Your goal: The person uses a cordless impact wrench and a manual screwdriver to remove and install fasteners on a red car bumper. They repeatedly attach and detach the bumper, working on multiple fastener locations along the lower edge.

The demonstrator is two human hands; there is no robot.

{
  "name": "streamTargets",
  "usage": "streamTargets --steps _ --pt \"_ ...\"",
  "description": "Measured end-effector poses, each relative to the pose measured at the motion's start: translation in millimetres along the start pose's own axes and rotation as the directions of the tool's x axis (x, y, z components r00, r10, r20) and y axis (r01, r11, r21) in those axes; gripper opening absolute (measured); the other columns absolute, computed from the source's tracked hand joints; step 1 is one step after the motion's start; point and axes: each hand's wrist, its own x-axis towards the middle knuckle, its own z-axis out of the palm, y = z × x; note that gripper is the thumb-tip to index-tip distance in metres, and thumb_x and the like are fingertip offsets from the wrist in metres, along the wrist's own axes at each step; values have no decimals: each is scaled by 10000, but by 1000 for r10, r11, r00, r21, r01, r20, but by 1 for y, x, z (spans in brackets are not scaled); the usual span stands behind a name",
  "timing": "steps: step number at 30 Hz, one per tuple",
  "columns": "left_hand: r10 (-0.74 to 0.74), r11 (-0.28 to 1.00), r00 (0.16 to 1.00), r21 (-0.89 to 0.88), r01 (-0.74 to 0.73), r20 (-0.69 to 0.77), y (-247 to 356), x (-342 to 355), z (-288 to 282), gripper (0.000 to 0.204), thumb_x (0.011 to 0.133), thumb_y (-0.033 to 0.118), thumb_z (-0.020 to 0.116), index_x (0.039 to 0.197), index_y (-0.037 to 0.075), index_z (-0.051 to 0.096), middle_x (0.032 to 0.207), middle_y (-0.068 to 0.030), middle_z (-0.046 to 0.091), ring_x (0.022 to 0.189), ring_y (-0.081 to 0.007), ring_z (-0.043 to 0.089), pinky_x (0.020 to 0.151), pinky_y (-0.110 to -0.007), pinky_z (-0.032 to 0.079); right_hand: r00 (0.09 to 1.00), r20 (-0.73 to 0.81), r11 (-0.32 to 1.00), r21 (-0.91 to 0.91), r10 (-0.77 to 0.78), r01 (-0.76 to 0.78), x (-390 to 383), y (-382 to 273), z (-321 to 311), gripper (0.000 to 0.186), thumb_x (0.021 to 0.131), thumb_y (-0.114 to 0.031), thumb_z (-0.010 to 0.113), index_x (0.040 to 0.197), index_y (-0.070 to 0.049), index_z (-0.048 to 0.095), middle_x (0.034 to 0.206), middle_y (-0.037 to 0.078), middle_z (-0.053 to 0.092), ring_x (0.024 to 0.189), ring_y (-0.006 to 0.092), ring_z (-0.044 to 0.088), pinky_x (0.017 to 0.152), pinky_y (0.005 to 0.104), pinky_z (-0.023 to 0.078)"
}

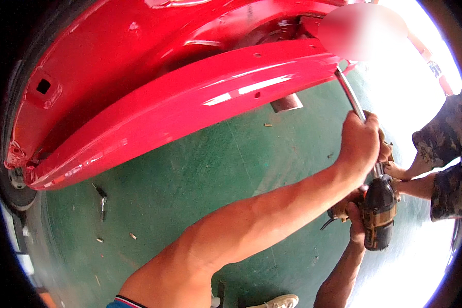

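Note:
My left hand (362, 138) is closed around a long metal extension bar (350, 92), with its far tip at the right end of a curved red bumper beam (190, 95). Whether the tip sits on a fastener I cannot tell. The bar's near end runs into a black and tan power impact wrench (380, 213). My right hand (357, 218) grips this wrench from its left side, the fingers partly hidden by the tool.
Red car bodywork (113, 36) rises behind the beam, and a metal pipe end (286, 102) shows below it. On the green floor (210, 169) lie a small dark metal tool (103, 203) and several butts. At right is another person in camouflage shorts (439, 138).

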Motion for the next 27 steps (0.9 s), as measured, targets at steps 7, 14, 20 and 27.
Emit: streamTargets --steps 7,14,20,27 --pt "-8 1000 1000 -20 7 -17 3 3 1 203 982 244 491 875 72 476 712 -53 537 548 -168 569 502 -343 472 990 132 998 32 47 -51 5 -2 -6 558 794 -79 725 1310 -22 519 1152 80 636 967 180 612 875 333 485" --pt "2 999 1000 -41 -3 -7 -5 9 18 246 1004 212 459 782 105 456 652 -9 461 542 -144 466 530 -323 435 977 178 975 163 121 -151 16 -28 -28 492 807 -43 721 1271 -54 557 1175 61 632 1011 164 611 903 335 502" --pt "-30 1000 999 0 30 28 -10 3 0 184 1009 207 462 852 112 467 661 19 423 552 -116 426 540 -302 400 794 559 891 200 237 -407 -17 14 -41 505 975 -376 455 1398 -114 366 1415 70 454 1308 231 445 1108 387 357" --pt "-70 985 997 158 63 42 -49 -45 21 212 1026 261 457 895 96 488 716 -10 499 638 -168 521 659 -359 456 772 555 833 232 310 -502 -52 24 -81 548 973 -394 501 1435 -126 381 1456 88 418 1294 233 474 1059 375 441"
